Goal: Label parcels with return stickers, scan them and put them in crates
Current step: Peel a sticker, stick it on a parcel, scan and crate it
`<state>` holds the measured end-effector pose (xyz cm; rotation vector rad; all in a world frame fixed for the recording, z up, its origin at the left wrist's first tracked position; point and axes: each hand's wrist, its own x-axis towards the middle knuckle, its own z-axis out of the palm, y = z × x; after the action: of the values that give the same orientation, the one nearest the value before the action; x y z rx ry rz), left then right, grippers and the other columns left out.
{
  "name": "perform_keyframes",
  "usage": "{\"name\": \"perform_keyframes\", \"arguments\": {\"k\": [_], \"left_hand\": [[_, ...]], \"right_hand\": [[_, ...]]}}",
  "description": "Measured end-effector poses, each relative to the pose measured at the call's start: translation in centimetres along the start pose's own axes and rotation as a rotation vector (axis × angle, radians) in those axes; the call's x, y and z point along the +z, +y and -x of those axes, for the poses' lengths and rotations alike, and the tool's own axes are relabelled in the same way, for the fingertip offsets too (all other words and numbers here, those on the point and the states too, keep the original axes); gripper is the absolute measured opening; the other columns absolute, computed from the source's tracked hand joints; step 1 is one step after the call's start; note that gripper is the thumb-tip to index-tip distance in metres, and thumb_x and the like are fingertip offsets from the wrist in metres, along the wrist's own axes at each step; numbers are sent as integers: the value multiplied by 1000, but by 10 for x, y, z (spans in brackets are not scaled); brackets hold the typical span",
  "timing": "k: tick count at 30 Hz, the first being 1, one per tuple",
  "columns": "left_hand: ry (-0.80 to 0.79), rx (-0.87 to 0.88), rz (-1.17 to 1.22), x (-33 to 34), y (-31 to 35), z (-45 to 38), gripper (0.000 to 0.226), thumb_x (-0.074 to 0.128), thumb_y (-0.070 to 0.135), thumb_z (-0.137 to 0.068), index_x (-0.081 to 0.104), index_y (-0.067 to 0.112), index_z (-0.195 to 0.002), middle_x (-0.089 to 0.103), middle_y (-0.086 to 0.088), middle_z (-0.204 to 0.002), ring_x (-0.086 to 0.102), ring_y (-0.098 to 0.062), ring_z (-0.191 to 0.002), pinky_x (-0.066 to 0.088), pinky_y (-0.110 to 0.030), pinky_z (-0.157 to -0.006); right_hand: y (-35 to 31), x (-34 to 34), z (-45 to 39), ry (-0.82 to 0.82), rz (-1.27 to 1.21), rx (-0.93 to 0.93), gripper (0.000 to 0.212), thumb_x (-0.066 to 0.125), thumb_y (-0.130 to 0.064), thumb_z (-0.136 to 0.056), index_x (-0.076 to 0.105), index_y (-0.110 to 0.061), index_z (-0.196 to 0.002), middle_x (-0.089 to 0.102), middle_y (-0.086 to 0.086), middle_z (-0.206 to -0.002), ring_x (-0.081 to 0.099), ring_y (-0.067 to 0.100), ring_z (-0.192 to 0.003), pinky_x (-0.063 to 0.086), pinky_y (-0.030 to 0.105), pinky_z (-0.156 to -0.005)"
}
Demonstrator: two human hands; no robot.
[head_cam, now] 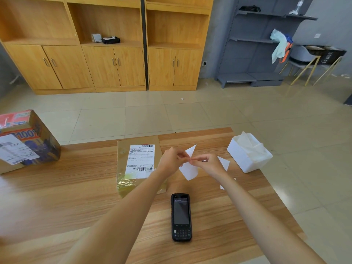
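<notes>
- Head view: a white sticker sheet [189, 166] is pinched above a wood-grain table [76, 197] by the left hand [171, 160] and the right hand [208, 164], fingertips curled and meeting at its edge.
- A flat brown parcel [122, 161] is laid just left of the hands; its white shipping label [142, 159] carries barcodes and print too small to be read. Glossy yellowish tape is seen at its near end.
- A black handheld scanner [181, 217] with keypad is laid near the table's front edge.
- A second parcel [26, 138], printed "100", is stood at the far left.
- A white box [245, 159] of paper is set at the right.
</notes>
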<state>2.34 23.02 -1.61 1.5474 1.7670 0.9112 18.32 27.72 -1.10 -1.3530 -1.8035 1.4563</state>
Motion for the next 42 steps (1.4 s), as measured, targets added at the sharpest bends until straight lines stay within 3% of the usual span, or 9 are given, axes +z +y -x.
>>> {"name": "perform_keyframes", "arguments": {"k": [5, 10, 17, 22, 31, 36, 42], "left_hand": [[-6, 2, -15, 1, 0, 0, 15, 66, 19, -89, 64, 24, -76, 61, 12, -71, 53, -5, -58, 46, -25, -65], [11, -4, -43, 2, -2, -3, 14, 64, 21, -91, 60, 26, -77, 69, 2, -85, 56, -9, -65, 53, -38, -73], [36, -41, -39, 0, -5, -2, 18, 63, 22, -91, 57, 31, -76, 65, 9, -81, 62, -16, -75, 55, -44, -77], [49, -59, -26, 0, -8, -2, 16, 62, 22, -92, 57, 27, -78, 64, 7, -81, 56, -9, -66, 54, -42, -76], [57, -76, -3, -1, -9, -2, 15, 62, 22, -91, 58, 28, -78, 66, 6, -82, 60, -15, -73, 55, -45, -76], [56, -89, -5, -3, -10, 0, 15, 62, 23, -91, 58, 28, -78, 67, 5, -84, 61, -17, -77, 54, -45, -77], [66, -95, -20, -7, -11, 1, 17, 60, 22, -92, 56, 28, -77, 69, 2, -86, 56, -13, -71, 52, -40, -77]], "right_hand": [[-1, 0, 2, 12, -11, 23, 6, 73, -18, -83, 75, -16, -89, 70, -9, -91, 59, 5, -96, 40, 15, -78], [-4, -5, 3, 33, -17, 77, 3, 72, -22, -84, 73, -21, -86, 67, -14, -94, 57, 3, -96, 37, 22, -82], [0, -14, 7, 71, -45, 83, 5, 70, -16, -84, 72, -21, -83, 66, -13, -93, 57, 7, -97, 39, 25, -86], [4, -17, 7, 79, -46, 106, 6, 69, -16, -85, 72, -15, -90, 63, -16, -92, 53, 0, -91, 37, 25, -85], [5, -17, 6, 89, -41, 118, 6, 69, -18, -86, 71, -17, -92, 62, -15, -93, 53, -1, -90, 37, 26, -85], [7, -17, 6, 97, -28, 128, 4, 70, -19, -85, 70, -23, -86, 65, -12, -96, 55, 7, -97, 38, 27, -87], [8, -19, 8, 99, -8, 138, 5, 69, -20, -86, 71, -20, -90, 63, -16, -94, 52, 2, -93, 38, 28, -87]]}}
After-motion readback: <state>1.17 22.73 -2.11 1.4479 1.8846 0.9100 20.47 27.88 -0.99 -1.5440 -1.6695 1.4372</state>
